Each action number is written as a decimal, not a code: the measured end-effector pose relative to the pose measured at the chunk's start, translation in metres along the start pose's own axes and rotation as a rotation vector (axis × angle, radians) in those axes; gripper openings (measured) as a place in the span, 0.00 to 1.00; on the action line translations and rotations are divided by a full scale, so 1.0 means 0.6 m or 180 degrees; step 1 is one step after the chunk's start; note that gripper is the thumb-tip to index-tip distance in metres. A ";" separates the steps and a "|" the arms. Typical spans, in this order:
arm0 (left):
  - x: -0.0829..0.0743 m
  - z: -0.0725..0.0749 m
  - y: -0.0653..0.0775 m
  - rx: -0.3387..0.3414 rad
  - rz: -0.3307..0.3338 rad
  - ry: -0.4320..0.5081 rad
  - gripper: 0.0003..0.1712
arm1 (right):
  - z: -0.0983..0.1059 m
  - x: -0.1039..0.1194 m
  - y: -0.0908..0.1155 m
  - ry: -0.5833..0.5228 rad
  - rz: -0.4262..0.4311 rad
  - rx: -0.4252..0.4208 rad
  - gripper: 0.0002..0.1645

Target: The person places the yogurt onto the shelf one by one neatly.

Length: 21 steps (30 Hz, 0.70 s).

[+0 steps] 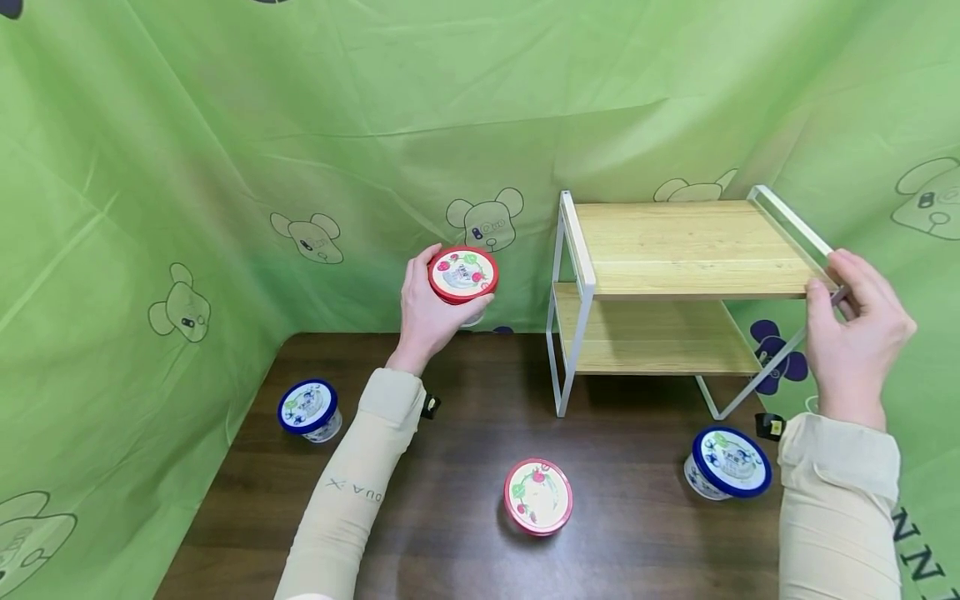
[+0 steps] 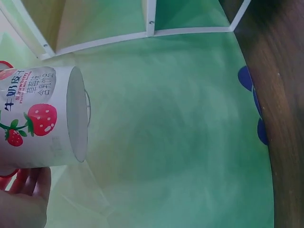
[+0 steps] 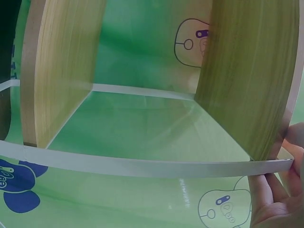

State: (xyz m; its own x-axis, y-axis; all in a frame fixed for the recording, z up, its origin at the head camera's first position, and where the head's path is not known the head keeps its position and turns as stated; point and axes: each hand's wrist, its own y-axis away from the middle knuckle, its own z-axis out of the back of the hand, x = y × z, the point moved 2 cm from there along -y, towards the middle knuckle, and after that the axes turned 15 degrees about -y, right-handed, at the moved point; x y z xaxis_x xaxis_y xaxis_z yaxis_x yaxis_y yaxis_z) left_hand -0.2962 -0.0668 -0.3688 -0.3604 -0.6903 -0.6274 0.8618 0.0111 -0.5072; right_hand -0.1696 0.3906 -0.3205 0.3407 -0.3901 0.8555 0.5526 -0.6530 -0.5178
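Note:
My left hand [image 1: 431,312] grips a red-lidded tub [image 1: 463,274] and holds it raised above the back of the table. In the left wrist view the white tub [image 2: 40,116] shows strawberries printed on its side, with fingers [image 2: 40,185] beneath it. On the right, a two-tier wooden shelf with a white metal frame [image 1: 573,242] stands on the table. My right hand [image 1: 858,325] pinches the front right corner of its top board [image 1: 690,250]. In the right wrist view, fingers [image 3: 263,194] touch the frame bar [image 3: 142,164] beside the board.
A second red-lidded tub [image 1: 537,497] stands on the dark wooden table [image 1: 450,467] near the front. One blue-lidded tub [image 1: 309,410] stands at the left, another blue-lidded tub [image 1: 727,463] in front of the shelf. Green printed cloth [image 1: 375,167] hangs behind and at both sides.

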 end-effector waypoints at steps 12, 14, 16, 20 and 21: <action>-0.014 -0.003 0.010 -0.0125 -0.0191 0.0109 0.56 | -0.006 0.017 0.009 -0.0099 0.0007 -0.0034 0.20; -0.015 -0.004 0.012 -0.0152 -0.0216 0.0122 0.55 | -0.006 0.018 0.009 -0.0098 -0.0009 -0.0028 0.20; -0.017 -0.005 0.014 -0.0176 -0.0240 0.0147 0.55 | -0.006 0.021 0.010 -0.0126 -0.0037 -0.0025 0.20; -0.022 -0.007 0.019 -0.0194 -0.0310 0.0176 0.55 | -0.007 0.027 0.013 -0.0136 -0.0085 -0.0017 0.20; -0.024 -0.007 0.020 -0.0195 -0.0333 0.0186 0.55 | -0.007 0.028 0.014 -0.0138 -0.0100 -0.0016 0.20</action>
State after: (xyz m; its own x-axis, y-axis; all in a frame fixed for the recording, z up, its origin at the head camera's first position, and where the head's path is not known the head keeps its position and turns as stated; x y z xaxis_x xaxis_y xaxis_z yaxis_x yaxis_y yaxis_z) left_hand -0.2822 -0.0538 -0.3685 -0.4688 -0.6466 -0.6018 0.7957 -0.0134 -0.6055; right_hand -0.1627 0.3758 -0.3105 0.3560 -0.3409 0.8701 0.5598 -0.6677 -0.4907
